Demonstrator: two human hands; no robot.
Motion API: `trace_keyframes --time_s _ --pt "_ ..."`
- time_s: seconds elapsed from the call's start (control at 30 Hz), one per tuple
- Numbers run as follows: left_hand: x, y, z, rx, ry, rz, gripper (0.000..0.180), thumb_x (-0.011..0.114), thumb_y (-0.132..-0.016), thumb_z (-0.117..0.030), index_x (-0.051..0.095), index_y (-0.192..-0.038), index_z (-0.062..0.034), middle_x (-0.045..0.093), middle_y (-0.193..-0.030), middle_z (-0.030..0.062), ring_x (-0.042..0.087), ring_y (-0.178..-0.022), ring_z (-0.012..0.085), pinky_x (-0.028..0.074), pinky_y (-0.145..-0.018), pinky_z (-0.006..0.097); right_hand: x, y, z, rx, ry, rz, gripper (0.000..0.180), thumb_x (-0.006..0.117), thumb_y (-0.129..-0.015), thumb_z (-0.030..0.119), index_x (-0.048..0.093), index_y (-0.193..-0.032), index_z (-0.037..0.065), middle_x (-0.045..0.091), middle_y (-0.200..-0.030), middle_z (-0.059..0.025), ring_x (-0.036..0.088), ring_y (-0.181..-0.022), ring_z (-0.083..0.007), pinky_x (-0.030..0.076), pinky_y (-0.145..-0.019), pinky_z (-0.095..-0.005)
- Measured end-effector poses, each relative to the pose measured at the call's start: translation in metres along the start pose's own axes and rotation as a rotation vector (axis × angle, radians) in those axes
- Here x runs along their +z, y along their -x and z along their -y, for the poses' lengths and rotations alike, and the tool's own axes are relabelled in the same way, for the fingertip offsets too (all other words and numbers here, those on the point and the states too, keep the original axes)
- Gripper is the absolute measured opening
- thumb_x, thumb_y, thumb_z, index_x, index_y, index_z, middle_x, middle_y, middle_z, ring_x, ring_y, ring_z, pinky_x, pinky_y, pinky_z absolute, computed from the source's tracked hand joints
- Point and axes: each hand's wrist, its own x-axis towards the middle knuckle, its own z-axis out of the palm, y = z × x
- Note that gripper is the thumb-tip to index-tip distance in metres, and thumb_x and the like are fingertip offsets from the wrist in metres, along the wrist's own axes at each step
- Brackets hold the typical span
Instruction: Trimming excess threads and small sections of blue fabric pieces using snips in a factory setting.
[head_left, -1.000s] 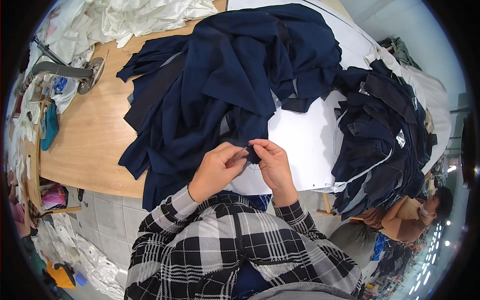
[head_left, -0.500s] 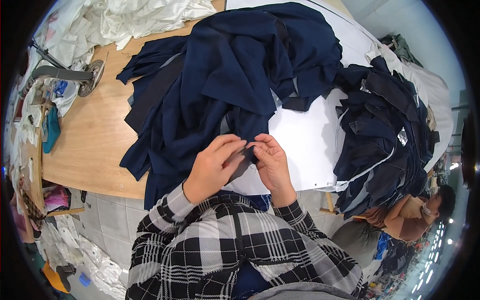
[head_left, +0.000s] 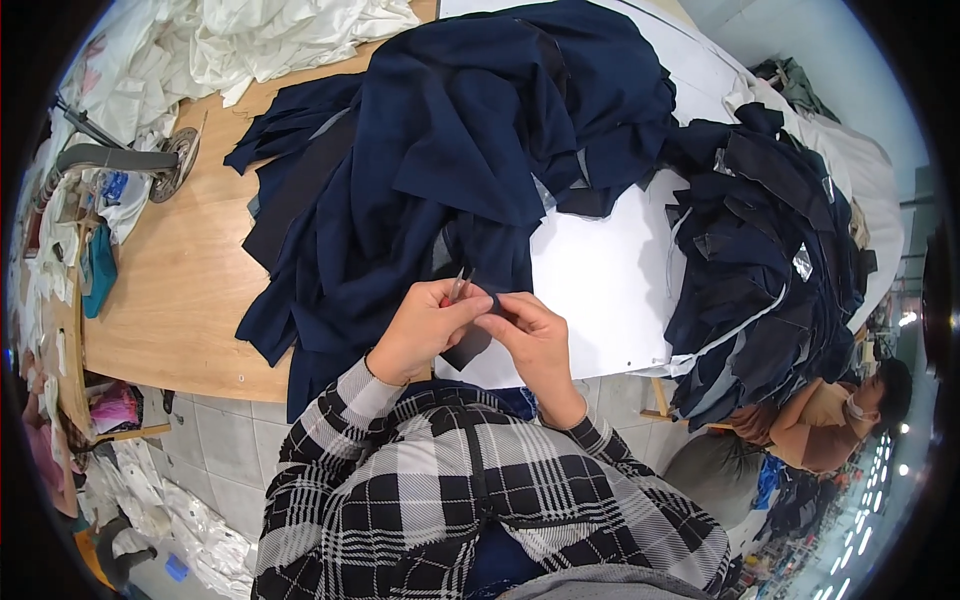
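While both hands were pressed together over the cloth edge half a second ago, the left hand (head_left: 425, 330) now shows a thin metal snip tool (head_left: 458, 286) poking up from its curled fingers (head_left: 470, 305), tip pointing away from the body. Right hand (head_left: 535, 335) has slid slightly right; its thumb and forefinger stay pinched shut on a small fold of the navy fabric piece (head_left: 470, 345), which hangs just below both sets of fingertips at the table edge. Left fingers closed around the tool, gripping firm. Fingertips of the two hands almost touching. Beyond the fingers: big heap of navy fabric (head_left: 450, 160) on the wooden table (head_left: 170, 300). Right of fingers: white sheet (head_left: 600, 280), then a stack of dark cut pieces (head_left: 770, 250). Far left: white cloth pile (head_left: 290, 40) and metal machine part (head_left: 120, 160). Another person (head_left: 830, 410) sits low right, well apart. Heap hides table beyond the fingers.
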Motion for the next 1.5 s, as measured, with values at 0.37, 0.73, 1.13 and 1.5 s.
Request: trace_keyframes --time_s 0.37,0.73,1.13,1.5 --pt "-0.010 0.002 -0.016 0.009 -0.207 0.054 0.015 0.062 -0.086 -0.017 0.061 -0.084 -0.0017 0.046 -0.058 -0.0070 0.038 -0.050 0.0001 0.029 -0.045 0.017 -0.014 -0.007 0.008 -0.038 0.213 0.065 0.013 0.065 -0.081 0.003 0.066 -0.091 -0.004 0.062 -0.072 -0.0065 0.054 -0.059 -0.0081 0.040 -0.051 -0.0202" --pt "-0.018 -0.002 -0.021 -0.096 -0.204 0.155 0.013 0.063 -0.085 -0.015 0.060 -0.083 -0.0028 0.046 -0.058 -0.0070 0.037 -0.049 0.0005 0.027 -0.044 0.016 -0.030 -0.016 0.015 0.229 0.026 0.317 0.010 0.063 -0.083 0.006 0.065 -0.088 -0.003 0.062 -0.076 -0.0016 0.053 -0.062 -0.0069 0.041 -0.055 -0.0200" --pt "-0.015 0.000 -0.010 -0.107 -0.006 0.168 0.020 0.065 -0.084 -0.012 0.058 -0.099 -0.0006 0.051 -0.068 -0.0035 0.041 -0.054 0.0016 0.032 -0.046 0.015 -0.020 -0.013 -0.011 0.058 -0.528 0.302 0.013 0.060 -0.082 -0.002 0.067 -0.093 -0.003 0.061 -0.109 -0.0125 0.058 -0.090 -0.0138 0.046 -0.076 -0.0217" --pt "0.010 0.034 -0.013 0.600 -0.813 -0.092 0.025 0.069 -0.077 -0.015 0.061 -0.094 0.0014 0.060 -0.074 0.0107 0.058 -0.060 0.0233 0.045 -0.054 0.030 -0.017 -0.015 -0.013 -0.215 -0.225 0.095 0.013 0.059 -0.083 -0.003 0.066 -0.094 -0.004 0.062 -0.106 -0.0104 0.051 -0.070 -0.0046 0.040 -0.059 -0.0163"
